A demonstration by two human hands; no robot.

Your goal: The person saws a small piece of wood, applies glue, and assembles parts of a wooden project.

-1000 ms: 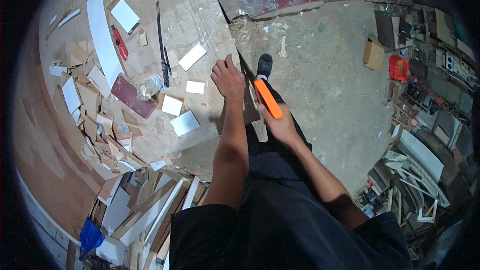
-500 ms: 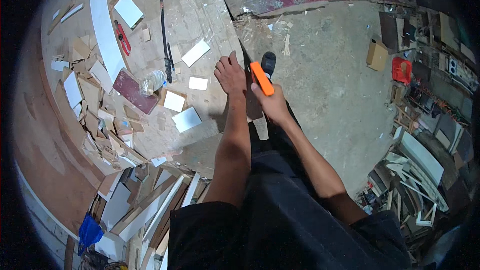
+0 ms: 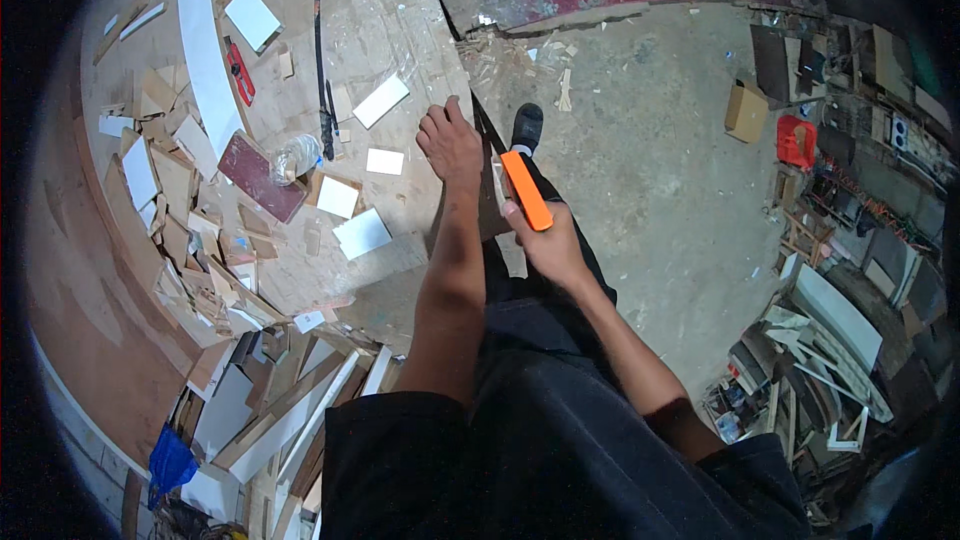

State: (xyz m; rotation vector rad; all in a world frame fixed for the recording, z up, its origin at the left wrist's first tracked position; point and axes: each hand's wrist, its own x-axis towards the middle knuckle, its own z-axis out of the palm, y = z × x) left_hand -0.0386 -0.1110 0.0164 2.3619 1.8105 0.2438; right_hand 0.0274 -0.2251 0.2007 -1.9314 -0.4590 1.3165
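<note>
My right hand (image 3: 552, 248) is closed round the orange handle of a hand saw (image 3: 527, 190). The saw's thin dark blade slants away from me along the edge of the worktable (image 3: 425, 50). At that edge, left of the blade, my left hand (image 3: 450, 145) rests palm down with its fingers slightly bent. A dark brown panel (image 3: 492, 212) shows between my forearms, beside the table edge; its far part is hidden by my left hand and the saw. Whether the blade touches the panel I cannot tell.
White offcuts (image 3: 380, 102), a clear plastic bottle (image 3: 296, 160), a maroon board (image 3: 262, 178), a red-handled tool (image 3: 240, 72) and a long black bar (image 3: 322, 60) lie on the table. Scrap wood (image 3: 180, 200) is heaped at left. A cardboard box (image 3: 746, 112) and red crate (image 3: 797, 142) stand right.
My right hand has drawn the saw back toward my body. The left hand stays at the table edge, its fingers closer together. The whole view has shifted slightly.
</note>
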